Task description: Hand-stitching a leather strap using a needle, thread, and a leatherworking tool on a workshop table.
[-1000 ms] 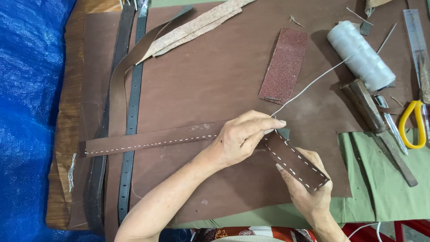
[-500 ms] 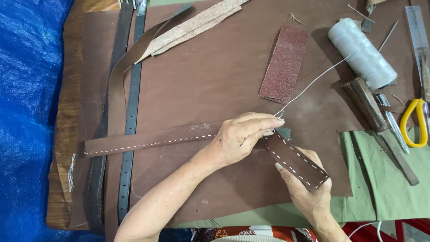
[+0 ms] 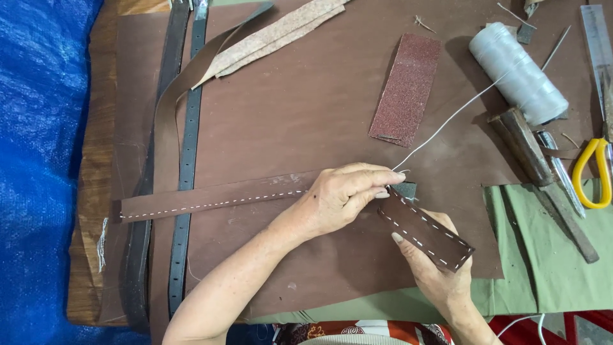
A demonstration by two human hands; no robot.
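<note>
Barely any change vs a sec ago: my left hand (image 3: 345,195) still pinches the white thread (image 3: 447,121) at the brown leather strap (image 3: 217,199), fingers closed. Right hand (image 3: 434,268) keeps gripping the strap's folded end; stitching mid-pull on the counter (image 3: 306,102).

strap (image 3: 217,199): brown, white dashed stitching | thread spool (image 3: 518,71): white | sandpaper (image 3: 406,89): speckled red-brown | tarp (image 3: 38,160), left edge: blue | scissor handles (image 3: 590,172): yellow

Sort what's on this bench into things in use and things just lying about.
In use: left hand, right hand, stitched brown strap, white thread, thread spool.
Lying about: sandpaper, yellow-handled scissors, punched dark belt, wooden-handled tool.
</note>
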